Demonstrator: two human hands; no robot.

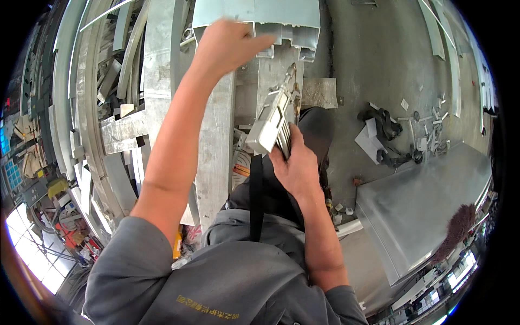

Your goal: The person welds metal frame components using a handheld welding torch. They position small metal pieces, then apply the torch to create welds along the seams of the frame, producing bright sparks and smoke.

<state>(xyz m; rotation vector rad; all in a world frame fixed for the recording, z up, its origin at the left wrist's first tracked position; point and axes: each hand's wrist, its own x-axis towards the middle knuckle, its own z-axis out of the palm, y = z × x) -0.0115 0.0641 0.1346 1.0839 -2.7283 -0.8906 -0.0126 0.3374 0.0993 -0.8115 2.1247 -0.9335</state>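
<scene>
My right hand (298,168) is wrapped round the lower end of a silver box-shaped metal piece (270,120). Slots run along its side, and a narrow, pointed end sticks up and away from me. My left hand (222,47) is raised over the near end of a wide silver hollow metal profile (257,12), slightly blurred. One digit stretches out to the right; the other fingers are partly hidden, and nothing shows in them. I cannot tell whether this hand touches the profile.
Long flat metal bars (214,146) run away from me on the left, beside a rack of offcuts (122,70). Scraps and black straps (387,130) lie on the floor at right. A large sheet-metal box (422,200) with a dark brush (455,230) stands at lower right.
</scene>
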